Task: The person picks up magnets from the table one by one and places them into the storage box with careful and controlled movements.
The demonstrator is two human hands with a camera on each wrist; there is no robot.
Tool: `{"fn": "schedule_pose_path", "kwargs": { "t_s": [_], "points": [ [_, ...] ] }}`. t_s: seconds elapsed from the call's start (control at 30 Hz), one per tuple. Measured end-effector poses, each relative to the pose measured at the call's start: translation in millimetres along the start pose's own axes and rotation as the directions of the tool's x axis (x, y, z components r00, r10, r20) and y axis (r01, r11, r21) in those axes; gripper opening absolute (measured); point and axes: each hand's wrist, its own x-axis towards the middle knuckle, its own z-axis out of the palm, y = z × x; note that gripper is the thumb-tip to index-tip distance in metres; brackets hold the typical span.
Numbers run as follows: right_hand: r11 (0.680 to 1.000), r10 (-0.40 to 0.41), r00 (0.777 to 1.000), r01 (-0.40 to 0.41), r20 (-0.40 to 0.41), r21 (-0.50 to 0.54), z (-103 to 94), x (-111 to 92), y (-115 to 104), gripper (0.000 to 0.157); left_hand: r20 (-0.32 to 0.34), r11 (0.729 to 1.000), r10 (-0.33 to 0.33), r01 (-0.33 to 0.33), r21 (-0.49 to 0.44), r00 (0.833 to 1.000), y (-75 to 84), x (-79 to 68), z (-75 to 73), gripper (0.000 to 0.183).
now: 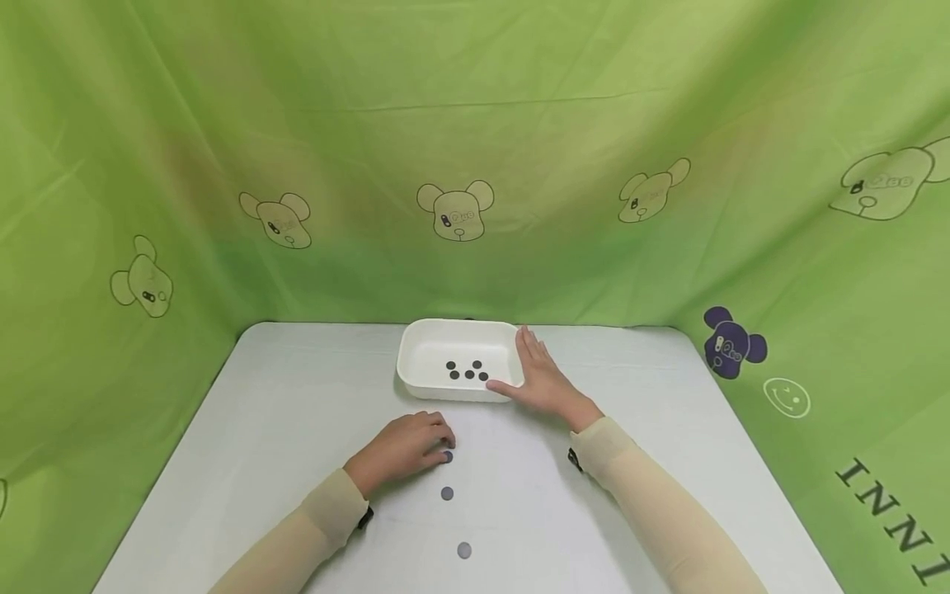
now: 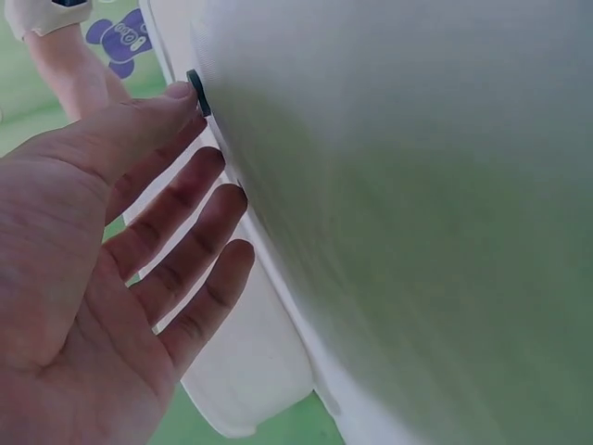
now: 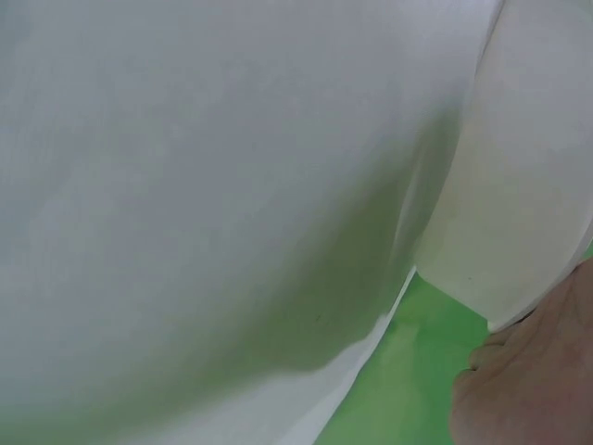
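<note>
My left hand [image 1: 404, 448] is over the table in front of the white tray [image 1: 426, 393], pinching a small dark disc [image 2: 198, 93] between thumb and index fingertip. The other left fingers are spread and only loosely bent. At the tray's right end, my right hand [image 1: 547, 386] rests against the side with straight fingers, its thumb along the front rim. Inside the tray lie several black discs [image 1: 469, 374]. Nearer me on the table are two grey discs, one [image 1: 447, 493] just below the left hand and another [image 1: 464, 550] farther down.
A white cloth covers the table [image 1: 297, 396]. Green curtain [image 1: 356, 272] with printed bear heads surrounds its back and sides. The tray stands near the table's back edge. In the right wrist view, mostly tablecloth and the tray's outer wall [image 3: 519, 185] show.
</note>
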Motion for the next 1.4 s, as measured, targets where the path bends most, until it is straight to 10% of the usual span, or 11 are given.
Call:
{"fn": "schedule_pose_path", "kwargs": {
  "t_s": [1.4],
  "points": [
    [1.0, 0.0, 1.0, 0.0, -0.005, -0.008, -0.8, -0.7, -0.7, 0.128, 0.019, 0.999, -0.036, 0.036, -0.005, 0.999, 4.3, -0.8, 0.8, 0.019]
  ]
}}
